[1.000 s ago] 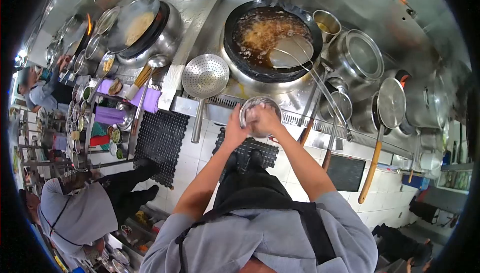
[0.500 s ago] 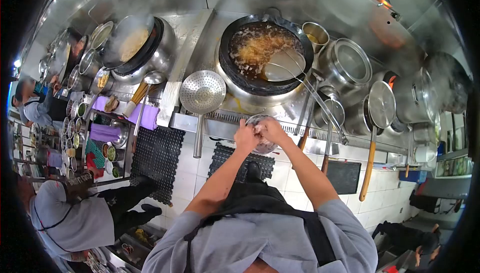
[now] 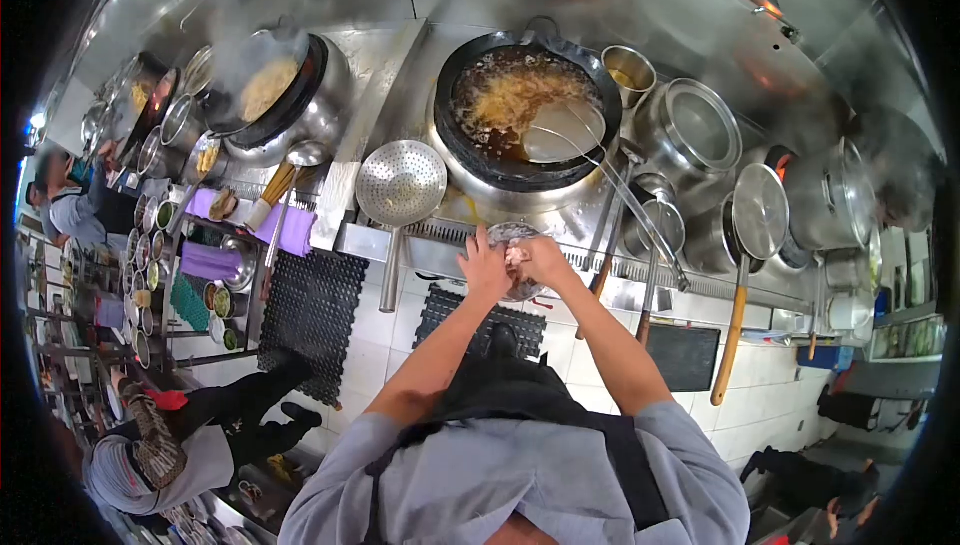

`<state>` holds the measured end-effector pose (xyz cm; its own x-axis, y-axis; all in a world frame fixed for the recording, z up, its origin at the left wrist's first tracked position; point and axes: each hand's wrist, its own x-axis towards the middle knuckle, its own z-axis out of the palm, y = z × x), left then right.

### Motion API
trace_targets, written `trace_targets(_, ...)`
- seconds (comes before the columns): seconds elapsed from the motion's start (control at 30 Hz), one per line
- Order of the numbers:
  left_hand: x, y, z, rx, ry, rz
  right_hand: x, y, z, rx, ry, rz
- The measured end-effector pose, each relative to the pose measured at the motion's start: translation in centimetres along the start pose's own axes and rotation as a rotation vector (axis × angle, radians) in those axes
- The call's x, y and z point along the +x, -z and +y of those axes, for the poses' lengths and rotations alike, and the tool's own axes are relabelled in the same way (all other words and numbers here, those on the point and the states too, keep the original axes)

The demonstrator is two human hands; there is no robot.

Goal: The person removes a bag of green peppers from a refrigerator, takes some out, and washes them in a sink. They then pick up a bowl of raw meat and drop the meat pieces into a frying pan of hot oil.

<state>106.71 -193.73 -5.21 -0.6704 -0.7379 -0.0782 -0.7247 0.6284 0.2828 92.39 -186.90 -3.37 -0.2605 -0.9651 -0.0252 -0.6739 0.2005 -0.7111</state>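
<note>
In front of my body, at the stove's front edge, is a round metal bowl (image 3: 524,291) with pale pink pieces inside that look like raw meat. My right hand (image 3: 544,261) is closed at the bowl's right side, its fingertips around some of the pale meat (image 3: 515,255). My left hand (image 3: 484,270) lies at the bowl's left rim with fingers apart; I see nothing in it. Beyond the bowl, a black wok (image 3: 450,135) holds bubbling brown oil (image 3: 505,95) with browned bits floating in it. A wire skimmer (image 3: 565,133) rests in that oil, its long handle reaching toward the right.
A perforated ladle (image 3: 401,183) lies left of the wok. Metal pots (image 3: 800,195) and a wooden-handled strainer (image 3: 760,210) stand to the right. Farther left, another wok (image 3: 316,70) steams. A co-worker (image 3: 190,465) is at lower left. Black mats (image 3: 310,325) cover parts of the floor.
My left hand has spread its fingers and shifted slightly left, away from my right hand. More of the pale meat shows. The co-worker at lower left has bent lower.
</note>
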Motion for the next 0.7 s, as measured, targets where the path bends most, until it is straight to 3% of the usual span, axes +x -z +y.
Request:
trace_targets(0.13, 0.9, -0.1, -0.3, 0.036, 0.007, -0.001, -1.0, 3.4, -0.1, -0.139, 0.015, 0.106)
trace_targets(0.2, 1.1, 0.0, -0.1, 0.014, 0.015, -0.019, -0.9, 5.1, -0.7, -0.091, 0.031, 0.047)
trace_targets(0.23, 0.7, 0.6, 0.2, 0.015, 0.012, -0.041, -0.9, 5.7, -1.6, -0.052, -0.084, -0.062)
trace_targets(0.33, 0.3, 1.0, 0.1, -0.004, 0.013, -0.042, -0.8, 4.9, -0.8, 0.303, -0.112, -0.195)
trace_targets(0.4, 0.3, -0.1, -0.5, 0.024, 0.006, -0.055, -1.4, 6.0, -3.2, 0.590, -0.171, -0.162)
trace_targets(0.47, -0.1, -0.4, -0.5, -0.061, -0.020, 0.050, -1.6, 6.5, -3.2, 0.754, -0.174, -0.150)
trace_targets(0.6, -0.2, 0.6, -1.8, -0.339, -0.191, 0.342, -2.3, 7.2, -3.8, 0.633, -0.134, -0.170)
trace_targets(0.7, -0.2, 2.6, -1.6, -1.933, 0.410, -0.184, -2.7, 6.3, -4.7, 0.711, -0.099, -0.164)
